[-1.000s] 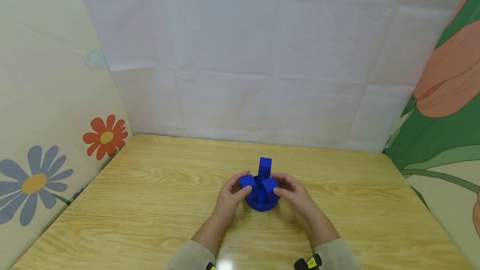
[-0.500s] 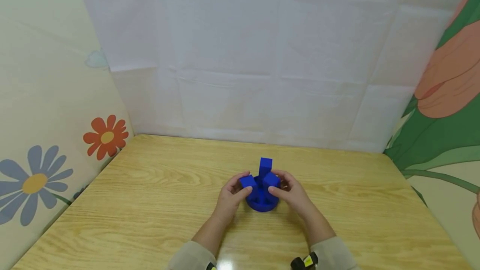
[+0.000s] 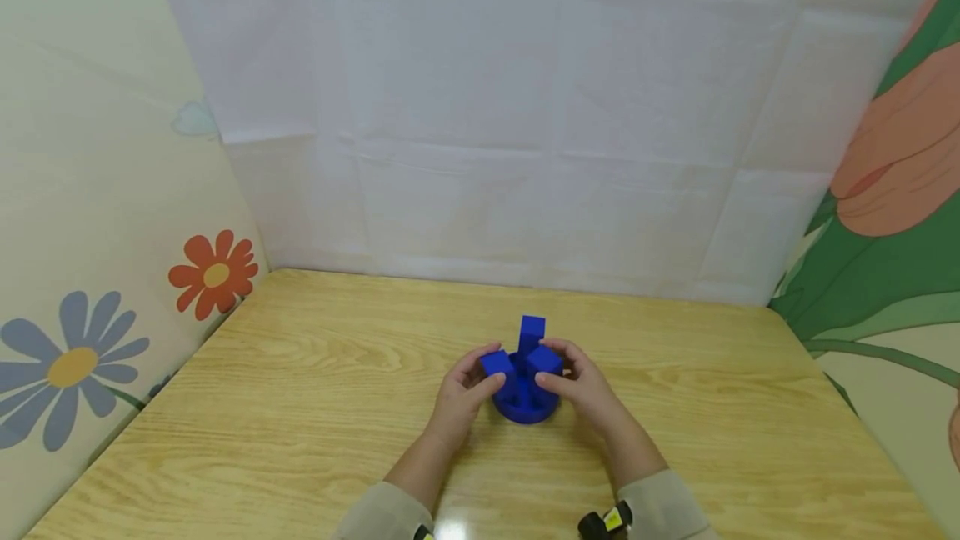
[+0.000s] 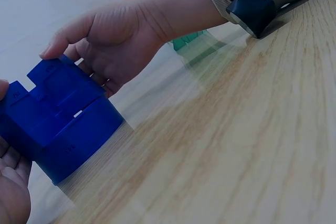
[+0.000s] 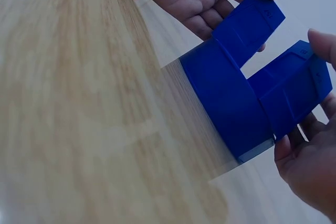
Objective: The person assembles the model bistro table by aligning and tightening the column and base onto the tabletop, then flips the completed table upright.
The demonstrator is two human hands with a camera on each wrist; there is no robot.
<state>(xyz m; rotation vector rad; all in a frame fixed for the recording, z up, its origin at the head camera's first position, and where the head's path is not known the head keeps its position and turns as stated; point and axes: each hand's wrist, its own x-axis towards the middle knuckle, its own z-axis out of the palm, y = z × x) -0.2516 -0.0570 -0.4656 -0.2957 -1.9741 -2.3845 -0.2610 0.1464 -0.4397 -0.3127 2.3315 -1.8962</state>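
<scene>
A round blue base (image 3: 527, 416) stands on the table in the head view, and several blue blocks rise from it. My left hand (image 3: 456, 394) pinches the left block (image 3: 497, 363) between thumb and fingers. On the other side my right hand (image 3: 592, 382) holds the right block (image 3: 545, 359), its thumb on the near face. A third, taller-looking block (image 3: 532, 329) stands at the back, touched by neither thumb. Small marks, too faint to read, show on the blocks (image 5: 252, 22) in the right wrist view. The base's curved wall (image 4: 86, 140) sits on the tabletop in the left wrist view.
The wood-grain table (image 3: 300, 390) spreads around the hands. A white cloth (image 3: 480, 123) hangs behind it, and flower-printed panels (image 3: 67, 365) flank both sides. Dark devices (image 3: 606, 521) are strapped at the wrists.
My right hand has shifted slightly, its thumb moving left across the right block. That block has turned and sits a little further back. The left hand keeps its hold, nearly still.
</scene>
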